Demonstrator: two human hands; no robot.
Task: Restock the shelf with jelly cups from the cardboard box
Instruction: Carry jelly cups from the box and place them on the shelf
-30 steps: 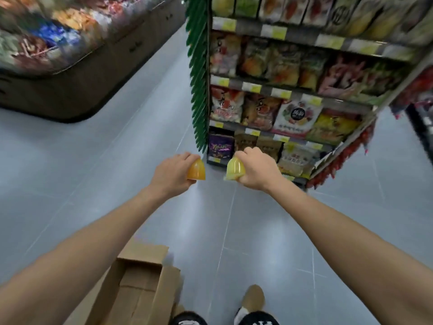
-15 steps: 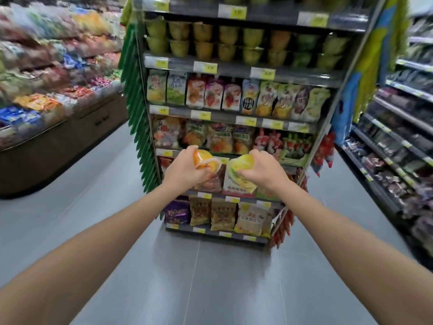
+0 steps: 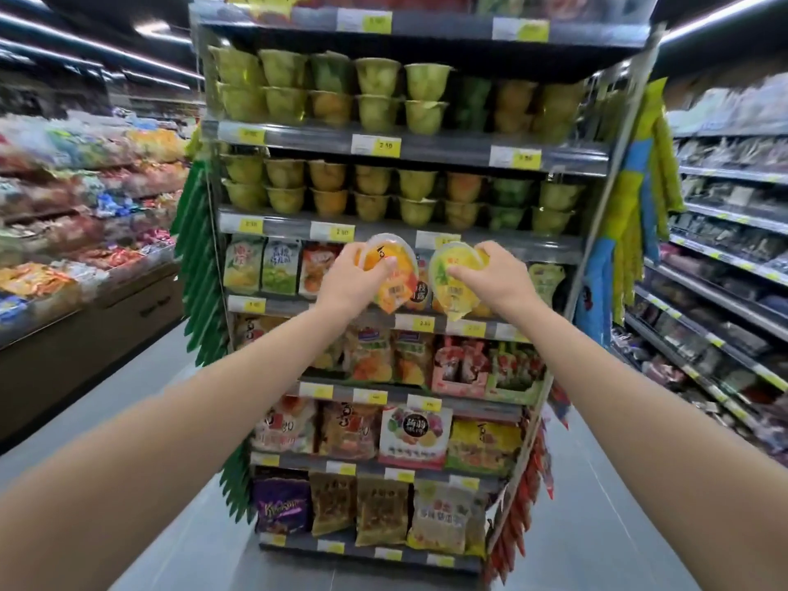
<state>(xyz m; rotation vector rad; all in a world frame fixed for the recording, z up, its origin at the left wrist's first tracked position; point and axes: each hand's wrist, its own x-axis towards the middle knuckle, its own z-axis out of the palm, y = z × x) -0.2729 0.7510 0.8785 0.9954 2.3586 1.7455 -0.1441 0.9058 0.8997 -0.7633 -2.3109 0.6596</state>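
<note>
Before the shelf (image 3: 550, 246), the left hand (image 3: 351, 283) grips an orange jelly cup (image 3: 394, 273) and the right hand (image 3: 503, 279) grips a yellow jelly cup (image 3: 452, 285), both tilted with their lids facing near. Level each cup first, lift it clear of the shelf edge, then seat it squarely on the stacked cups (image 3: 371, 191) without nudging its neighbours.

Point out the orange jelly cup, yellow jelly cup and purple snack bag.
orange jelly cup (image 3: 401, 287), head view, lid face.
yellow jelly cup (image 3: 454, 298), head view, lid face.
purple snack bag (image 3: 282, 503), head view, front centre.
</note>
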